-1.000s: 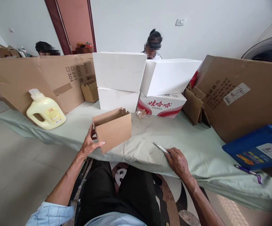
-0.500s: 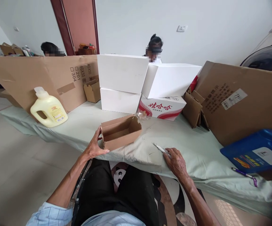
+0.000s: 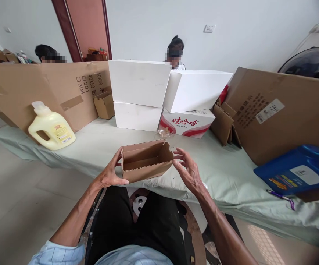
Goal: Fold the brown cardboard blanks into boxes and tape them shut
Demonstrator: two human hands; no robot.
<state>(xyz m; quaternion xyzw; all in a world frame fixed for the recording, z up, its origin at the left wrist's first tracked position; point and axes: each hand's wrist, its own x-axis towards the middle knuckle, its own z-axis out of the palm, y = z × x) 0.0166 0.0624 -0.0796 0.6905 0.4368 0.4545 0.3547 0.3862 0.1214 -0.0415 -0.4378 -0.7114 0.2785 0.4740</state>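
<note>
I have the left hand (image 3: 110, 173) gripping the left end of an open-topped brown rectangular cardboard box (image 3: 145, 173) at the near edge of the cloth-covered desk (image 3: 99, 147). My right hand (image 3: 188, 172) is spread at its right end, though I can't tell whether those fingertips touch; beyond stand 3 white rectangular boxes (image 3: 139, 82).

Between our left hand (image 3: 110, 175) and right hand (image 3: 189, 173) we have a carton (image 3: 148, 173) at the near edge of the desk (image 3: 228, 176). Beyond both hands are two stacked boxes (image 3: 139, 82), and right of them another box (image 3: 200, 88) on a case (image 3: 187, 125). Left of our left hand, farther off, stands a jug (image 3: 60, 130); right of our right hand, a canister (image 3: 291, 169), a pen (image 3: 280, 198) before it.
</note>
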